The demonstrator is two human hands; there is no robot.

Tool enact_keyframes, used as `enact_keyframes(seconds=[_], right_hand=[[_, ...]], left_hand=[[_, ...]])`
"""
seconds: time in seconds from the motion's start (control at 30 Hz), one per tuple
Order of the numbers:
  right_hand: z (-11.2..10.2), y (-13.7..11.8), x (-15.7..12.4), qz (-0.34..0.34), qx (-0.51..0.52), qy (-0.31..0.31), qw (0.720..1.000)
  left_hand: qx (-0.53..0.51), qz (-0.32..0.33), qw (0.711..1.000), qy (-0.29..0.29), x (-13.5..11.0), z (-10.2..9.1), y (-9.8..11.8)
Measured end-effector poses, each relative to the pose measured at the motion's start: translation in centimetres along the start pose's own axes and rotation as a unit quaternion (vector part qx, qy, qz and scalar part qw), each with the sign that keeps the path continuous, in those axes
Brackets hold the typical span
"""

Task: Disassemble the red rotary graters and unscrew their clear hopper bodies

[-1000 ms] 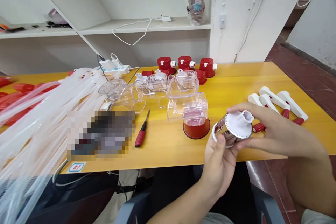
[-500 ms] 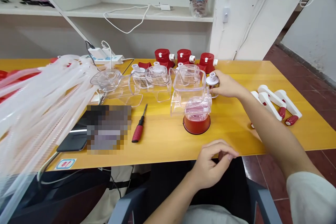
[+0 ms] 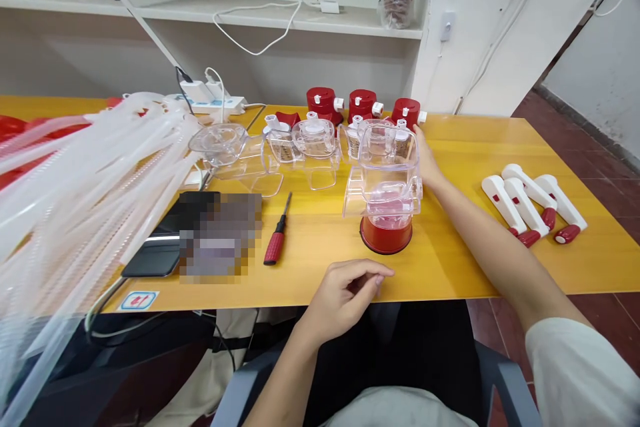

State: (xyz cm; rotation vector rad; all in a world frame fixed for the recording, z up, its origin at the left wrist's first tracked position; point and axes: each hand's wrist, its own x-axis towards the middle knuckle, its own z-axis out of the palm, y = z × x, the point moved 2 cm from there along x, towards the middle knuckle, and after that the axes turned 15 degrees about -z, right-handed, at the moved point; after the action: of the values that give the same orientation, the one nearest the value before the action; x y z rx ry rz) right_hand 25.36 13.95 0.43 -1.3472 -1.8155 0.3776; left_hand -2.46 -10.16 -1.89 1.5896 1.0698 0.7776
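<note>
White-capped drum (image 3: 401, 135) behind the clear housing (image 3: 384, 177), near a red base (image 3: 406, 109). My right hand (image 3: 425, 157) is at it; whether it grips, I can't tell. I'd keep that wrist off the housing. My left hand (image 3: 345, 297), apart, curls loosely, seemingly empty.

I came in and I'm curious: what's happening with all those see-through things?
A person's right hand is beside a white-topped drum, behind a clear plastic body on a red base; whether it grips the drum is hard to tell. The left hand is by the edge of the table, seemingly holding nothing. White handles and a screwdriver lie nearby.
</note>
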Motion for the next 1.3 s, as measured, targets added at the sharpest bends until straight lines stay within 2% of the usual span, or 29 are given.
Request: enact_keyframes(seconds=[0.1,0.2,0.27,0.4,0.47,0.53,0.63,0.7,0.77,0.83,0.9,0.97,1.1,1.2,1.3], right_hand=[[-0.1,1.1,-1.7,0.02,0.027,0.012,0.999],[-0.1,2.1,-3.9,0.048,0.057,0.026,0.997],[0.0,2.5,-5.4,0.059,0.074,0.035,0.995],[0.5,2.6,-7.5,0.066,0.101,0.048,0.992],[0.8,2.3,-7.9,0.067,0.112,0.055,0.99],[1.0,2.0,-8.1,0.067,0.122,0.066,0.988],[1.1,1.5,-8.1,0.068,0.132,0.093,0.984],[1.0,1.3,-8.0,0.066,0.142,0.117,0.981],[0.7,1.1,-7.9,0.056,0.157,0.141,0.976],[0.2,0.8,-7.7,0.034,0.177,0.158,0.971],[-0.3,0.2,-7.7,0.004,0.206,0.165,0.965],[-0.9,-0.8,-7.9,-0.033,0.24,0.162,0.957],[-2.0,-3.2,-8.7,-0.105,0.301,0.125,0.939],[-2.9,-4.3,-8.9,-0.135,0.333,0.093,0.929],[-4.1,-4.3,-8.6,-0.156,0.35,0.086,0.92]], left_hand=[[-0.005,-0.015,1.0,-0.015,0.0,0.1,-0.2],[-0.073,-0.039,0.996,-0.02,0.3,-0.2,-0.3],[-0.143,-0.066,0.987,0.007,0.9,-0.8,-0.3],[-0.262,-0.131,0.951,0.103,2.7,-2.7,-0.5],[-0.224,-0.139,0.956,0.127,3.7,-3.7,-0.3],[-0.164,-0.118,0.971,0.131,4.4,-4.5,0.0],[-0.08,-0.09,0.991,0.058,5.2,-4.5,0.9],[-0.038,-0.088,0.995,-0.013,5.8,-3.5,1.5],[-0.024,-0.086,0.995,-0.053,6.5,-2.1,1.9],[-0.031,-0.08,0.996,-0.032,7.5,-0.9,2.0],[-0.009,-0.073,0.997,0.024,8.9,-0.2,1.8],[0.012,-0.064,0.998,0.023,10.4,-0.1,1.7],[-0.061,-0.038,0.99,-0.118,13.6,-0.7,1.3],[-0.088,-0.005,0.977,-0.194,15.1,-0.7,0.7],[-0.081,0.01,0.975,-0.205,15.3,0.3,0.5]])
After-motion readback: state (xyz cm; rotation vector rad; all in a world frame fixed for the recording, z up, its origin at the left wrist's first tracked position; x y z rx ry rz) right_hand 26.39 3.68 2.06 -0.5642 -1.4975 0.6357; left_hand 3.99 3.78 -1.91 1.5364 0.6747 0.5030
